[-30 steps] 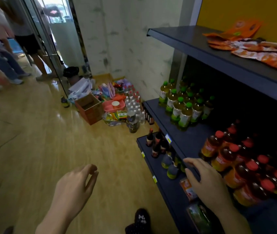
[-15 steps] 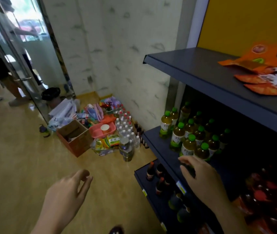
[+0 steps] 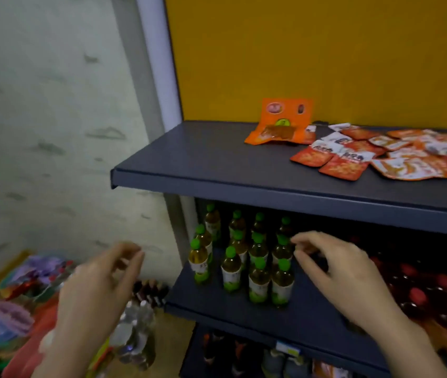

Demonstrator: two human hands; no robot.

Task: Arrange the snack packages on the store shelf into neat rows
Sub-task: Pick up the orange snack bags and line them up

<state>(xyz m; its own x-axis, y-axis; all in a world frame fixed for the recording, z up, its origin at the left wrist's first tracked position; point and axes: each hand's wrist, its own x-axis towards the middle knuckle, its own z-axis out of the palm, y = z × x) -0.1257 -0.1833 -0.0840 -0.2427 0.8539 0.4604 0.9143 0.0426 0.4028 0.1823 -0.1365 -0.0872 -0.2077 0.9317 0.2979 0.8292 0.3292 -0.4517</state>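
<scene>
Orange and white snack packages [image 3: 396, 154] lie scattered flat on the right part of the dark top shelf [image 3: 217, 165]. One larger orange package [image 3: 282, 124] leans against the yellow back panel, left of the heap. My left hand [image 3: 99, 293] hovers at the lower left, off the shelving, fingers loosely curled and holding nothing. My right hand [image 3: 345, 279] is raised in front of the middle shelf, below the top shelf's edge, fingers apart and empty. Both hands are well below the packages.
Green-capped tea bottles [image 3: 244, 257] stand in rows on the middle shelf [image 3: 312, 323], red-capped bottles [image 3: 429, 293] to their right. Small bottles fill the bottom shelf. On the floor at lower left lie water bottles [image 3: 135, 331] and colourful goods [image 3: 12, 309] by a pale wall.
The view has tilted up and turned right toward the top shelf, bringing the snack packages closer. Both hands have risen; the right one moved up from the lower shelf edge to middle-shelf height.
</scene>
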